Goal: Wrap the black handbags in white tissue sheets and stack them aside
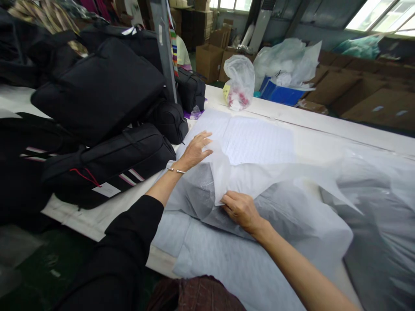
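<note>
A dark bag wrapped in a translucent plastic bag [285, 207] lies before me on the table. My right hand [241, 210] pinches the edge of a thin white sheet [246, 179] that lies over the near part of the wrapping. My left hand [196, 150], fingers spread, is at the sheet's left end; whether it presses on the sheet I cannot tell. Under the wrapped bag is pale bluish padding [223, 259]. Beyond my hands a white quilted sheet [259, 140] lies flat.
Several black bags [100, 90] are piled at the left, one with a white tag [106, 189]. A metal post [165, 47] rises beside them. Another plastic-wrapped bag [382, 207] lies at the right. Farther back are a clear plastic sack [240, 80] and a blue box [280, 92].
</note>
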Available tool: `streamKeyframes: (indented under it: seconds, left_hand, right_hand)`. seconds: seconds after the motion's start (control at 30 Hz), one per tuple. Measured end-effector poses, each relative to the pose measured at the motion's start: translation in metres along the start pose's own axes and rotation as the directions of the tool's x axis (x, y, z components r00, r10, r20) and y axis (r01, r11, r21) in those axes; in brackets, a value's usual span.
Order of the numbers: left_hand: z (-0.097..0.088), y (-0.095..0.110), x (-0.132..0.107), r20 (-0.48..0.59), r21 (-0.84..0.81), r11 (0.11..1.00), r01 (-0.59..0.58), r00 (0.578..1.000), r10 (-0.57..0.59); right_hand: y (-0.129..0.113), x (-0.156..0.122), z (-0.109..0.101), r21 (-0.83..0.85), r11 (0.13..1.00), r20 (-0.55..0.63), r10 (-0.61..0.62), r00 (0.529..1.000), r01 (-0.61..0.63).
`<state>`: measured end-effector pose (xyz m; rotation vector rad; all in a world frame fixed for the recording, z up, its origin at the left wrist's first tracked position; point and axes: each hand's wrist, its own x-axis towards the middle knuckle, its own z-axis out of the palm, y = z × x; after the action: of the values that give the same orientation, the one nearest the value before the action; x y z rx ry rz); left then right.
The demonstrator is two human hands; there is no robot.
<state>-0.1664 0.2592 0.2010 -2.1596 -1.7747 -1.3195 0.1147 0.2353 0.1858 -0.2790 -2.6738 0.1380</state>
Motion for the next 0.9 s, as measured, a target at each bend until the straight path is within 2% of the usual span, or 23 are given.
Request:
streamKeyframes:
  seconds: [0.07, 0.13, 0.23, 0.3, 0.4, 0.47, 0.53, 0.57, 0.63, 0.7, 0.73, 0.8, 0.83, 0.9]
  left_hand:
    - [-0.005, -0.003, -0.003, -0.005, -0.093, 0.995, 0.039, 0.999, -0.04]
    - [-0.021, -0.002, -0.018, -0.02, -0.15, 0.978, 0.147, 0.988, -0.152]
    - [-0.055, 0.002, -0.055, -0.033, -0.209, 0.923, 0.322, 0.941, -0.336]
    - [-0.078, 0.003, -0.086, -0.05, -0.225, 0.895, 0.386, 0.912, -0.406]
    - [-0.102, -0.002, -0.134, -0.023, -0.12, 0.901, 0.417, 0.906, -0.423]
    - [-0.114, -0.008, -0.161, 0.061, 0.042, 0.919, 0.393, 0.917, -0.395]
    - [-0.125, -0.011, -0.172, 0.1, 0.265, 0.906, 0.331, 0.925, -0.367]
    - [-0.13, -0.009, -0.17, 0.077, 0.376, 0.878, 0.297, 0.934, -0.349]
    - [-0.137, 0.005, -0.148, -0.032, 0.52, 0.815, 0.257, 0.959, -0.282]
    - [-0.133, 0.03, -0.111, -0.123, 0.512, 0.829, 0.225, 0.974, -0.188]
    - [-0.125, 0.045, -0.091, -0.112, 0.458, 0.871, 0.179, 0.983, -0.144]
    - [-0.1, 0.074, -0.057, 0.047, 0.331, 0.943, 0.041, 0.997, -0.059]
    - [-0.083, 0.085, -0.046, 0.18, 0.285, 0.958, -0.031, 0.983, -0.022]
    - [-0.05, 0.1, -0.04, 0.422, 0.261, 0.959, -0.112, 0.906, -0.009]
  right_hand:
    - [-0.001, -0.001, 0.0, -0.015, 1.0, -0.009, 0.003, 1.0, -0.003]
    - [-0.002, -0.002, 0.001, -0.023, 1.0, -0.03, 0.005, 1.0, -0.006]
    - [-0.002, -0.003, 0.002, -0.017, 1.0, -0.065, 0.002, 0.998, -0.004]
    - [-0.002, -0.004, 0.003, -0.013, 1.0, -0.087, -0.002, 0.996, 0.001]
    - [-0.002, -0.003, 0.003, -0.017, 1.0, -0.103, -0.007, 0.995, 0.005]
    - [-0.002, -0.003, 0.002, -0.019, 1.0, -0.098, -0.011, 0.995, 0.009]
    - [-0.002, -0.002, 0.001, -0.023, 1.0, -0.08, -0.008, 0.997, 0.007]
    - [-0.003, -0.002, 0.0, -0.029, 1.0, -0.071, -0.008, 0.997, 0.006]
    - [-0.004, -0.001, -0.002, -0.057, 0.998, -0.06, -0.014, 0.998, 0.011]
    - [-0.007, 0.001, -0.004, -0.098, 0.995, -0.055, -0.026, 0.998, 0.021]
    - [-0.008, 0.001, -0.005, -0.116, 0.993, -0.048, -0.031, 0.998, 0.025]
    - [-0.011, 0.003, -0.006, -0.141, 0.99, -0.027, -0.032, 0.999, 0.028]
    - [-0.012, 0.004, -0.005, -0.149, 0.988, -0.017, -0.03, 0.999, 0.027]
    - [-0.014, 0.004, -0.004, -0.155, 0.988, -0.011, -0.024, 1.0, 0.022]
